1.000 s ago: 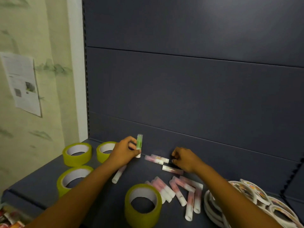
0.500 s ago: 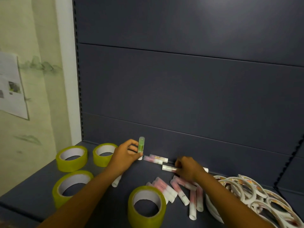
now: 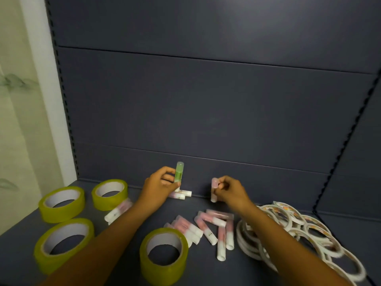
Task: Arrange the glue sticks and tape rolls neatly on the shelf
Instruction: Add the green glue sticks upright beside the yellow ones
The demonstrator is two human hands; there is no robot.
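My left hand (image 3: 158, 187) grips a green glue stick (image 3: 179, 173) upright near the back of the dark shelf (image 3: 268, 269). My right hand (image 3: 229, 190) pinches a pink glue stick (image 3: 214, 189), held upright just above the shelf. Several pink and white glue sticks (image 3: 206, 227) lie loose between my forearms. Two more (image 3: 182, 194) lie behind my left hand, and another (image 3: 118, 210) by my left forearm. Several yellow tape rolls lie flat at the left (image 3: 61, 201) and front centre (image 3: 164, 254). Thin white tape rolls (image 3: 288, 230) are heaped at the right.
The shelf's dark back panel (image 3: 206, 110) rises right behind the hands. A slotted upright (image 3: 61, 100) bounds the left side and another (image 3: 346, 145) the right. A pale wall (image 3: 20, 120) lies beyond the left edge.
My right hand has picked a pink glue stick up from the shelf and turned it upright. My left hand keeps the green stick upright in nearly the same spot. The camera came closer.
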